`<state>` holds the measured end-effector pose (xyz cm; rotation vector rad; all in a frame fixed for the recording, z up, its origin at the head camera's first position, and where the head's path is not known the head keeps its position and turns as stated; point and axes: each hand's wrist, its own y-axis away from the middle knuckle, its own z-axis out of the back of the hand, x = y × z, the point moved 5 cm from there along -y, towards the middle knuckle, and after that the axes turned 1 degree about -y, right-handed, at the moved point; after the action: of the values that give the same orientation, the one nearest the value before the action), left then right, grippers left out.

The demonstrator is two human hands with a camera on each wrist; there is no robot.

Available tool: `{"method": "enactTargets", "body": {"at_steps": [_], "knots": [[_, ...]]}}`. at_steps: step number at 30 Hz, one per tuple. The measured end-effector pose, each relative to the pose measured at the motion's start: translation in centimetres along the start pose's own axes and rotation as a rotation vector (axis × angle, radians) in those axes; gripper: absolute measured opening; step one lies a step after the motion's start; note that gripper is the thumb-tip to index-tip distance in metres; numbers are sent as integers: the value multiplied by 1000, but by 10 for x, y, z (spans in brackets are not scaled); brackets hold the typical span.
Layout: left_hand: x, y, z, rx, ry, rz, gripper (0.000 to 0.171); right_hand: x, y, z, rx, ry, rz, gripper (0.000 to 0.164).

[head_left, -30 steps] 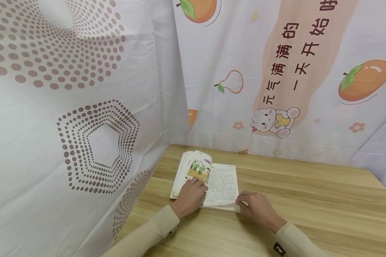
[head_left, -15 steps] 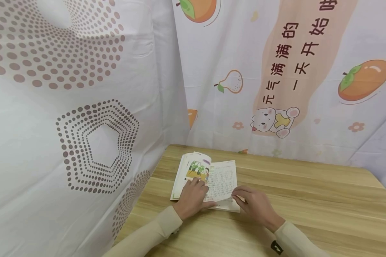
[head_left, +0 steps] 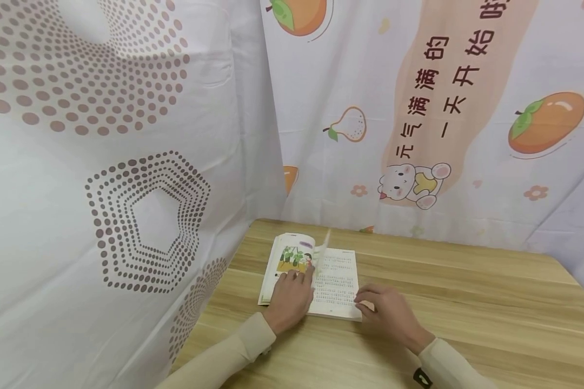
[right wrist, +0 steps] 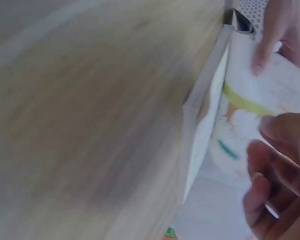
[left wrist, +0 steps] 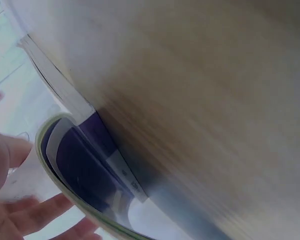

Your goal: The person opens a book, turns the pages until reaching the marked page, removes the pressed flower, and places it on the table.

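An open book (head_left: pixel 338 281) lies on the wooden table, with printed text on its right page and a coloured plant picture (head_left: pixel 293 259) on its left. One thin leaf (head_left: pixel 324 246) stands upright near the fold, mid-turn. My left hand (head_left: pixel 289 300) rests on the lower left page, its fingertips by the fold. In the left wrist view its fingers (left wrist: pixel 40 215) lie beside the curved-up cover. At the book's right edge is my right hand (head_left: pixel 386 313). The right wrist view shows its thumb and fingers (right wrist: pixel 262 192) loosely bent and apart, with nothing between them.
A wooden table (head_left: pixel 467 302) extends to the right of the book. White dotted cloth (head_left: pixel 102 324) hangs along the left side, and a fruit-patterned curtain (head_left: pixel 316 178) hangs behind the table's back edge.
The right hand lifted the right page's lower corner and then let it go. That leaf has swung left toward the fold. The left thumb, stretched to the right half a second ago, is drawn back in.
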<state>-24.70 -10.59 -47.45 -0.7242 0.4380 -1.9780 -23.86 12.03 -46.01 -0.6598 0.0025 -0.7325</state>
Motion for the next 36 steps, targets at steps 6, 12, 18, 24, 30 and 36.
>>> {"method": "enactTargets", "body": {"at_steps": [6, 12, 18, 24, 30, 36], "knots": [[7, 1, 6, -8, 57, 35, 72, 0, 11, -12, 175, 30, -59, 14], [10, -1, 8, 15, 72, 39, 56, -2, 12, -14, 245, 51, -103, 17], [11, -1, 9, 34, 13, 22, 35, -3, 12, -15, 271, 54, -86, 14], [10, 2, 10, 74, 19, 3, 21, -3, 12, -16, 271, 83, -38, 9], [7, 3, 6, 129, 42, -8, 14, 0, 11, -19, 222, 118, 15, 8], [6, 3, 3, 137, 47, -23, 8, 2, 11, -20, 182, 119, 41, 8]]}}
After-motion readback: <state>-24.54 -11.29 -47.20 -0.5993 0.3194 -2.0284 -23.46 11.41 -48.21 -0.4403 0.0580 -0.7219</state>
